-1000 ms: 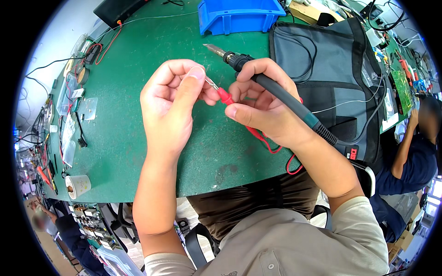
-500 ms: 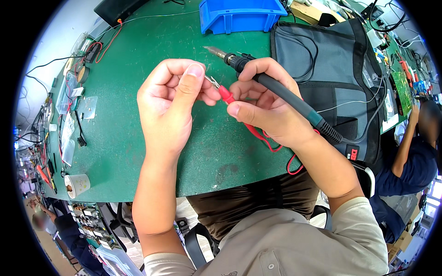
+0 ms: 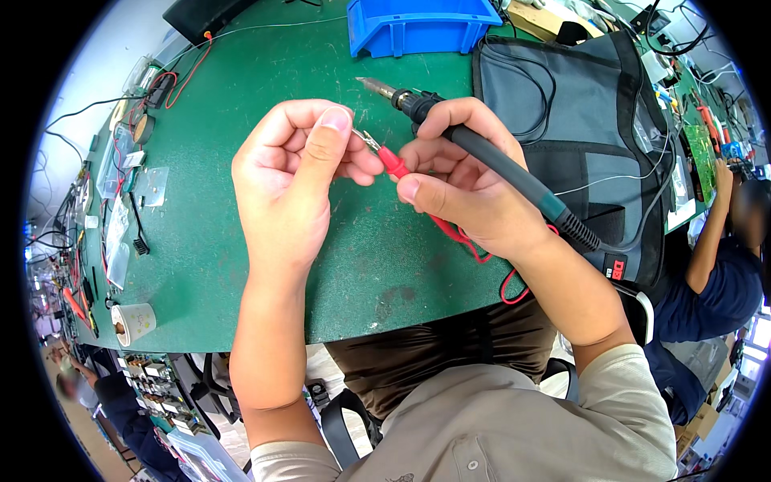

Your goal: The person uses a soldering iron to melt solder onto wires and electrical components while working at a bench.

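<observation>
A red clip [image 3: 393,163] sits above the middle of the green table [image 3: 385,257], between the two hands. The left hand [image 3: 293,165] pinches its metal end, the thumb hiding the tip. The right hand [image 3: 474,185], fingers curled, grips its red end and a soldering iron [image 3: 502,170], which covers part of that hand. The far blue bin [image 3: 422,40] is cut off.

A blue plastic parts bin [image 3: 424,36] stands on the green tabletop [image 3: 201,273] beyond and left of a grey-and-black fabric bag [image 3: 586,153], while a small black brush [image 3: 139,233] and a patterned paper cup [image 3: 138,321] sit toward the tabletop's left side.
</observation>
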A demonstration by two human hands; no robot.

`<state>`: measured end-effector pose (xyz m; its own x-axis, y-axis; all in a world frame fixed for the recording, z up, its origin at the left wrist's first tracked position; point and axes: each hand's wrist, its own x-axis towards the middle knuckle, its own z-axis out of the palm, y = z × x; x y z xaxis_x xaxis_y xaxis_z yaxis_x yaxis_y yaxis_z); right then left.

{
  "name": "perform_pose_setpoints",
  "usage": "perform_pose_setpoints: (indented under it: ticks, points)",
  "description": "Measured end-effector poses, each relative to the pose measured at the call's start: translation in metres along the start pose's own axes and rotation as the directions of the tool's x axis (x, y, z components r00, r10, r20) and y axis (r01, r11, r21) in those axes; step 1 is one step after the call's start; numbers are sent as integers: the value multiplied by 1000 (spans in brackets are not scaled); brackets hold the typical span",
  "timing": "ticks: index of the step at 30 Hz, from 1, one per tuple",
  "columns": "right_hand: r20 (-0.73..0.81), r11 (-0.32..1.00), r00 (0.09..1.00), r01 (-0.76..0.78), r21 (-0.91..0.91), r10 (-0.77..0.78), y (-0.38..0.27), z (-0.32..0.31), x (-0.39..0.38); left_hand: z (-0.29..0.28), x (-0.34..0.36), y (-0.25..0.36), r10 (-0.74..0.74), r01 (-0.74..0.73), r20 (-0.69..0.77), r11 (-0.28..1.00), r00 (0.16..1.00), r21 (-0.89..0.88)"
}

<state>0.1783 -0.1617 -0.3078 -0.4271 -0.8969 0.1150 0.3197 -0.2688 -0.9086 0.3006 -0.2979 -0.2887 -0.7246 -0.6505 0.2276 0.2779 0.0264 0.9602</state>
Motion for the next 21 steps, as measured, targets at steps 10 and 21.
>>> perform_pose_setpoints:
  ticks: [10, 21]
  points:
    - [-9, 1000, 1000, -2, 10, 2, 1, 0, 0, -1, -1, 3, -42, 42, -14, 999, 999, 28]
    - [-12, 999, 999, 35, -8, -35, 4, 0, 0, -2, 0, 5, -79, 79, -19, 997, 997, 5]
